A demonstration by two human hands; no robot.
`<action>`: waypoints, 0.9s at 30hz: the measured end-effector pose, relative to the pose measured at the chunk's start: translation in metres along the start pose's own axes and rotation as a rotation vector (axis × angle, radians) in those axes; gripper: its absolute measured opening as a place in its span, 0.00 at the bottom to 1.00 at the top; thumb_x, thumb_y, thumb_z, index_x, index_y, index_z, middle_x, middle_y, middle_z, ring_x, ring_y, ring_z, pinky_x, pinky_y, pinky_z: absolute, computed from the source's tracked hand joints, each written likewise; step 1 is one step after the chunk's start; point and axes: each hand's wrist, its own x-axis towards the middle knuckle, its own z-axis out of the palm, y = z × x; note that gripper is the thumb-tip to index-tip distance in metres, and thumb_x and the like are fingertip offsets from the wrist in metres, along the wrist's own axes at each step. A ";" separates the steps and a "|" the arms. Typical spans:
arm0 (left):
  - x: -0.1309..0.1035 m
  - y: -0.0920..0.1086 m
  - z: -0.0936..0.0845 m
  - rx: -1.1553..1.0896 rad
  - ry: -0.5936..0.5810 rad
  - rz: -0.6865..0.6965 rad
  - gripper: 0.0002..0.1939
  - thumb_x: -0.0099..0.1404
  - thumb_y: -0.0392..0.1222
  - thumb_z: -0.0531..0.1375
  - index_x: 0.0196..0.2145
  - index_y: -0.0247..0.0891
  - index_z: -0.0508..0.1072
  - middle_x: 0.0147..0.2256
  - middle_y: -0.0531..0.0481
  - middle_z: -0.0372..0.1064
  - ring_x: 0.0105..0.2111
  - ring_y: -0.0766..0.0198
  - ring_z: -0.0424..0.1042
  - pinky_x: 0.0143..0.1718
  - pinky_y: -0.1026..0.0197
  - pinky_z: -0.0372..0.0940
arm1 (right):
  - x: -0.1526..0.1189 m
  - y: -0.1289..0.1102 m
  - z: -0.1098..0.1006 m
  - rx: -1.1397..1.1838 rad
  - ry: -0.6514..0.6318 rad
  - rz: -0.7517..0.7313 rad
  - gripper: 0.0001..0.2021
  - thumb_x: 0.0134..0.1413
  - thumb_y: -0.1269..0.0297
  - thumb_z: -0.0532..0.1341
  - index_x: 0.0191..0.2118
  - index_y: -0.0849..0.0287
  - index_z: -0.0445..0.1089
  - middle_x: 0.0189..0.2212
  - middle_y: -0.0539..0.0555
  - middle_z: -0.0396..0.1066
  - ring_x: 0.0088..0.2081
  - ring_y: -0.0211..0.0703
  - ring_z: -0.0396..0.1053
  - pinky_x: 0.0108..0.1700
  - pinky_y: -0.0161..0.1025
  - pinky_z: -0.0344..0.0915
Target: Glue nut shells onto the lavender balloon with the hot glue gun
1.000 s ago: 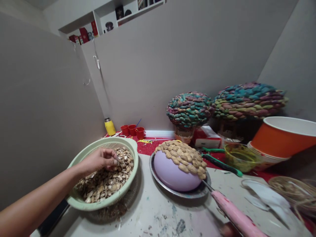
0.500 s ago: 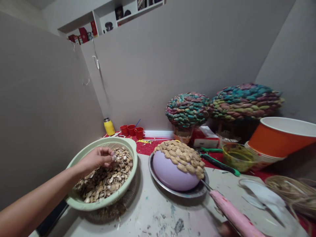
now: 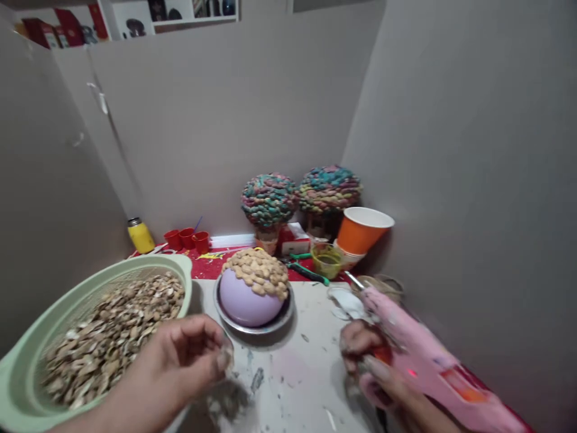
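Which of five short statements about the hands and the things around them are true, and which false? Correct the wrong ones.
1. The right hand holds a pink glue gun. True.
2. The left hand lies flat, palm down. False: it pinches a small piece above the table.
3. The purple balloon-like form sits in a metal dish. True.
4. Peanut shells cover that form completely. False: its lower front is bare.
5. A green basket of shells stands left of the dish. True.

Low in the frame, left of centre, we hold our left hand in a pinch, its wrist near the bottom edge; at lower right, our right hand curls into a grip.
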 end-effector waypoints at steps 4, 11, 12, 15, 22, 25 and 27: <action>0.024 -0.013 0.053 -0.127 -0.151 -0.053 0.18 0.49 0.50 0.69 0.25 0.35 0.67 0.21 0.52 0.68 0.23 0.69 0.64 0.28 0.65 0.59 | 0.004 -0.009 0.008 -0.075 -0.157 -0.024 0.13 0.63 0.52 0.56 0.33 0.56 0.63 0.25 0.47 0.59 0.24 0.36 0.55 0.26 0.32 0.58; 0.062 -0.037 0.088 -0.217 -0.247 -0.063 0.19 0.49 0.50 0.69 0.28 0.37 0.65 0.18 0.57 0.66 0.18 0.71 0.63 0.23 0.67 0.58 | 0.010 -0.021 0.015 -0.171 -0.170 -0.018 0.15 0.60 0.52 0.58 0.33 0.60 0.65 0.23 0.47 0.60 0.25 0.36 0.58 0.28 0.33 0.59; 0.063 -0.038 0.089 -0.230 -0.263 -0.068 0.20 0.49 0.49 0.70 0.28 0.38 0.64 0.18 0.58 0.66 0.18 0.71 0.63 0.22 0.67 0.58 | 0.011 -0.022 0.015 -0.160 -0.169 -0.018 0.13 0.59 0.53 0.59 0.33 0.60 0.66 0.23 0.48 0.61 0.25 0.36 0.59 0.28 0.32 0.59; 0.066 -0.043 0.092 -0.260 -0.316 -0.090 0.21 0.48 0.47 0.71 0.25 0.39 0.61 0.17 0.60 0.64 0.17 0.73 0.61 0.22 0.68 0.57 | 0.013 -0.021 0.017 -0.150 -0.217 -0.031 0.10 0.55 0.58 0.62 0.34 0.61 0.69 0.26 0.50 0.66 0.27 0.37 0.63 0.30 0.33 0.62; 0.066 -0.045 0.092 -0.338 -0.347 -0.129 0.16 0.52 0.45 0.70 0.28 0.36 0.67 0.19 0.54 0.70 0.20 0.71 0.66 0.25 0.68 0.59 | 0.012 -0.020 0.018 -0.212 -0.223 -0.033 0.08 0.54 0.61 0.61 0.30 0.62 0.68 0.23 0.48 0.64 0.24 0.36 0.61 0.28 0.32 0.61; 0.064 -0.046 0.090 -0.450 -0.369 -0.173 0.13 0.54 0.42 0.69 0.32 0.35 0.69 0.25 0.49 0.75 0.26 0.67 0.72 0.31 0.65 0.64 | 0.012 -0.021 0.018 -0.128 -0.182 0.022 0.11 0.54 0.58 0.62 0.30 0.62 0.67 0.21 0.47 0.62 0.23 0.35 0.60 0.27 0.32 0.60; 0.063 -0.047 0.089 -0.497 -0.374 -0.194 0.12 0.55 0.38 0.69 0.33 0.35 0.69 0.27 0.48 0.76 0.28 0.66 0.73 0.33 0.64 0.66 | 0.012 -0.021 0.019 -0.093 -0.161 0.074 0.13 0.53 0.55 0.63 0.30 0.62 0.67 0.20 0.47 0.62 0.23 0.35 0.61 0.27 0.32 0.59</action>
